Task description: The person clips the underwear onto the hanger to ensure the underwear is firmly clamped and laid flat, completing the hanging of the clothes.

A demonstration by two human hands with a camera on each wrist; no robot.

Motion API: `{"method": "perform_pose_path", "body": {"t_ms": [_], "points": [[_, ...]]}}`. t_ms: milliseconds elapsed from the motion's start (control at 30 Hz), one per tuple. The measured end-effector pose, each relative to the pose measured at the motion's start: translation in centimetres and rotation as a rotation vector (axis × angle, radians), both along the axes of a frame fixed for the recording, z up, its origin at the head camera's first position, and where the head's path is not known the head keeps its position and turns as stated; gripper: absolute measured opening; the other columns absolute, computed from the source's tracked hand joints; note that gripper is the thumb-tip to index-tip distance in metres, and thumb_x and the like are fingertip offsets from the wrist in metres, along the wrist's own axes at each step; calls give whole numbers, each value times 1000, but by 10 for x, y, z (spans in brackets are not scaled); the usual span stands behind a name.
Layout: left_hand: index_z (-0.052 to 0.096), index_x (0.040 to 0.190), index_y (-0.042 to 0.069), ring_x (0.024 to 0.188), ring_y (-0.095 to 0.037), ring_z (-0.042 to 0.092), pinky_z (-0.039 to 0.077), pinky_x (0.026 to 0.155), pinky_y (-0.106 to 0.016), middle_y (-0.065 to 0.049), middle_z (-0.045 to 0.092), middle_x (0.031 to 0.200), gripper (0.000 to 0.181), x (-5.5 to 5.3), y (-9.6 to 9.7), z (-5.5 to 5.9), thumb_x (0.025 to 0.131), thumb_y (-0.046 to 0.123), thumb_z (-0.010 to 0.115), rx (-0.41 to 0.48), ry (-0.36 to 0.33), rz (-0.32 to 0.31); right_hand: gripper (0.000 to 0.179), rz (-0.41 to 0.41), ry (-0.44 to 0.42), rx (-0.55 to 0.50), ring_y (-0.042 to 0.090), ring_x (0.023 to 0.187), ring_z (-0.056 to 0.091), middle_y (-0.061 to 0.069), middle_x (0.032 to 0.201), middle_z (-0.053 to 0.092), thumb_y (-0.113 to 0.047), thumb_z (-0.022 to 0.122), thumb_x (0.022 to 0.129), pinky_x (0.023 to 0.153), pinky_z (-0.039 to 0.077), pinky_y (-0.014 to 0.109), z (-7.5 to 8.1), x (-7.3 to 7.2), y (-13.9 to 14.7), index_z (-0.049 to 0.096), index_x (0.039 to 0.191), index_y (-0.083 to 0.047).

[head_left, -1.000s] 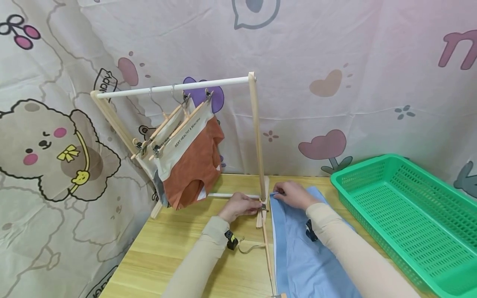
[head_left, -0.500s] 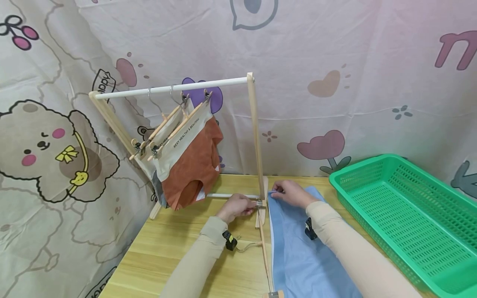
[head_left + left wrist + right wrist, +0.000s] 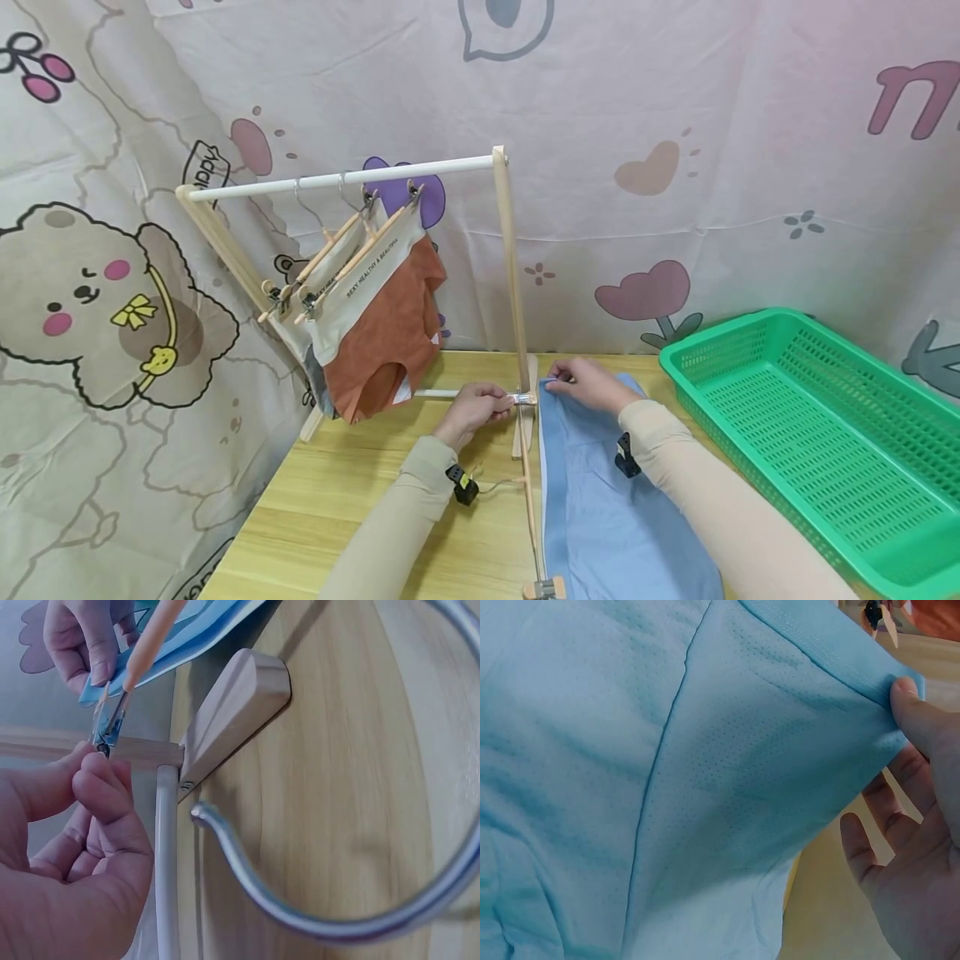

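Blue underwear [image 3: 615, 500] lies on the table, its waistband edge running along a clip hanger [image 3: 527, 517]. My left hand [image 3: 474, 412] pinches the hanger's far clip [image 3: 522, 399] between thumb and fingers. At the far waistband corner, my right hand [image 3: 588, 385] pinches the cloth with thumb and forefinger, as the right wrist view also shows. The far clip points at that corner; whether cloth is between its jaws, I cannot tell. The near clip [image 3: 545, 588] is at the waistband's near part. A metal hook [image 3: 315, 924] curves across the left wrist view.
A wooden rack [image 3: 508, 267] with a white top rail [image 3: 420, 169] stands behind my left hand. Orange-brown underwear [image 3: 393, 333] hangs there on a clip hanger, with another garment behind it. To the right is a green basket [image 3: 787, 450]. A printed cloth backs the table.
My left hand has raised the hanger's far clip slightly and turned it toward the waistband corner. The hanger has shifted slightly away. My right hand keeps its pinch on the corner.
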State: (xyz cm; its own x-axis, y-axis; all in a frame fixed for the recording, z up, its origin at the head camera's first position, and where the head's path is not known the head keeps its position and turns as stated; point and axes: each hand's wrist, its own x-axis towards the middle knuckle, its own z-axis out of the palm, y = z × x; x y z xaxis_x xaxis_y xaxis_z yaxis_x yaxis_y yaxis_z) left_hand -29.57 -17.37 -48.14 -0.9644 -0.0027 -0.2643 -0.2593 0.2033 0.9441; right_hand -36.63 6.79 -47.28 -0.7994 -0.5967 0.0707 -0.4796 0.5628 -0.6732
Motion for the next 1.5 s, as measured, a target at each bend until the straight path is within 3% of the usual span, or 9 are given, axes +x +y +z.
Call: {"method": "perform_pose_path", "body": {"t_ms": [433,833,1100,1200,1500], "points": [[74,98,1,76,-11,62,55,83,-37,-8,73,89,8,-2,3,5,100,9,73,-34,32,-2,10,54,7,-58,11,88,62,1,96,73,-19,72,104,82,52,32,4,-1,5,73,102,-9],[73,100,2,78,-11,63,57,85,-36,-11,75,93,8,0,4,2,99,9,75,-33,26,6,10,58,-8,-24,12,88,62,1,98,73,-20,70,106,83,52,33,6,2,5,72,105,-10],[74,101,0,81,-16,64,57,86,-39,-11,74,91,8,0,2,8,98,7,74,-35,51,20,11,99,-36,-47,12,88,62,2,98,73,-20,69,106,82,52,32,10,-1,3,72,107,-9],[74,102,-1,81,-16,64,58,88,-41,-5,73,87,9,0,2,12,98,6,74,-26,50,22,11,122,-51,-50,13,90,63,3,100,73,-18,69,106,84,53,33,12,-2,4,72,109,-8],[75,100,1,86,-20,66,57,91,-45,-5,73,89,7,1,3,15,100,8,73,-37,74,4,13,156,-107,-59,19,105,67,9,112,76,-16,62,109,98,54,43,21,2,7,67,115,-5]]}}
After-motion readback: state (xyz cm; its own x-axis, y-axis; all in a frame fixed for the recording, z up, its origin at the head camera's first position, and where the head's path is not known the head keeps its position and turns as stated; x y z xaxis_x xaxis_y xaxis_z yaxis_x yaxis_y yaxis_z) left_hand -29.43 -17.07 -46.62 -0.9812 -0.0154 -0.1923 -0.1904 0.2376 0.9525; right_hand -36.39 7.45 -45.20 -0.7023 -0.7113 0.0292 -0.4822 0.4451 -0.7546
